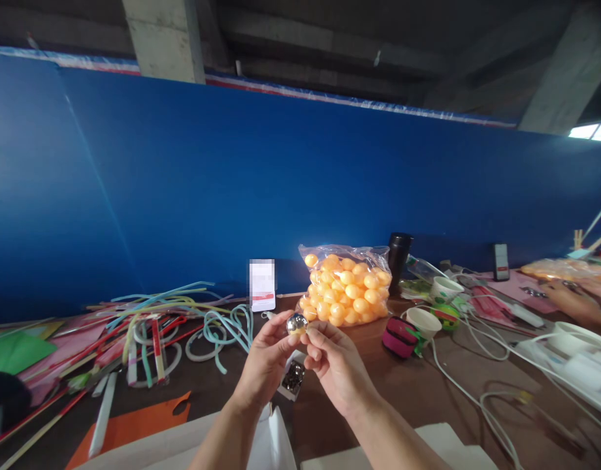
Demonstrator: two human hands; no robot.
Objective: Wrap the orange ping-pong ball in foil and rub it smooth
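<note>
In front of me, my left hand (268, 356) has its thumb and fingers closed around a shiny silver ball (296, 322). My right hand (334, 359) meets it from the right, its thumb and forefinger pinched at the ball's lower right side. Whether something small sits between those right fingertips is too fine to see. Just below the hands lies a small open box (291, 393) with dark, shiny little pieces in it, partly covered by the left hand. Behind the hands rests a clear bag of orange balls (348, 290).
Coloured tubes and sticks (153, 326) pile up at left, near orange paper (134, 424). A phone (262, 285) leans on the blue wall (232, 176). To the right are a black bottle (399, 261), a pink pouch (399, 337), paper cups and cables. A co-worker's hands (575, 300) are at far right.
</note>
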